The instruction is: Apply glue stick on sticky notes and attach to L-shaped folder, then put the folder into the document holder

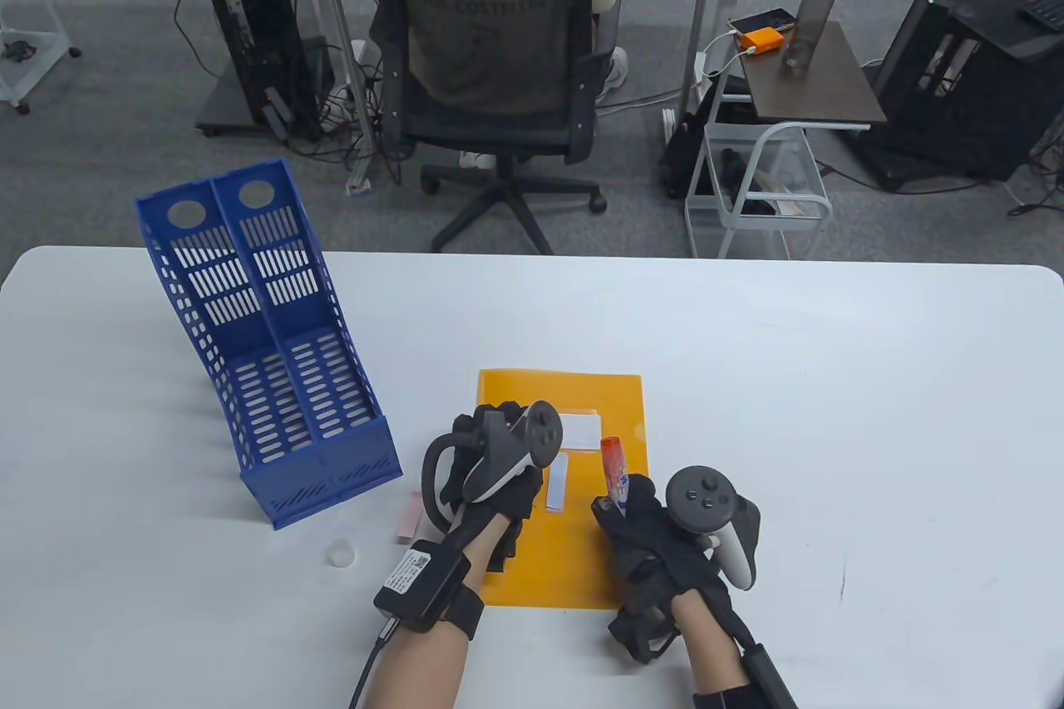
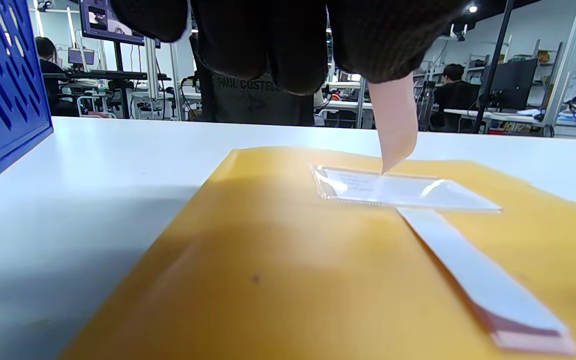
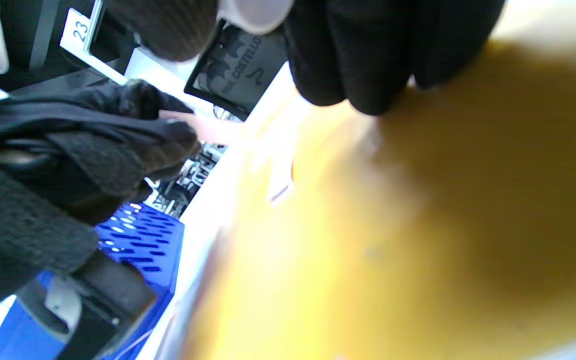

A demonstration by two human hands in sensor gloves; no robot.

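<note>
Orange plastic marks the L-shaped folder [image 1: 532,568], which lies flat on the white table [image 1: 831,410] directly in front of me. A clear pocket holding a white label [image 1: 579,426] sits on its upper part. A narrow white sticky note [image 1: 558,484] lies on the folder just below that pocket, its long side running toward me.

My left hand [image 1: 490,464] hovers low over the folder's left part. In the left wrist view, one bare fingertip [image 2: 393,130] points straight down and touches the near edge of the clear pocket; the other gloved fingers are bent above it and hold nothing.

My right hand [image 1: 657,530] is at the folder's right edge. Its fingers are wrapped around the glue stick [image 1: 613,472], which stands nearly upright with its uncapped red tip uppermost and clear of the sticky note.

Off the folder's left edge, a pink pad of sticky notes [image 1: 409,516] lies on the table, and a small white cap [image 1: 339,553] rests nearer the table's front edge to its left. The blue document holder [image 1: 266,343] stands well to the left, with two compartments and perforated walls.
</note>
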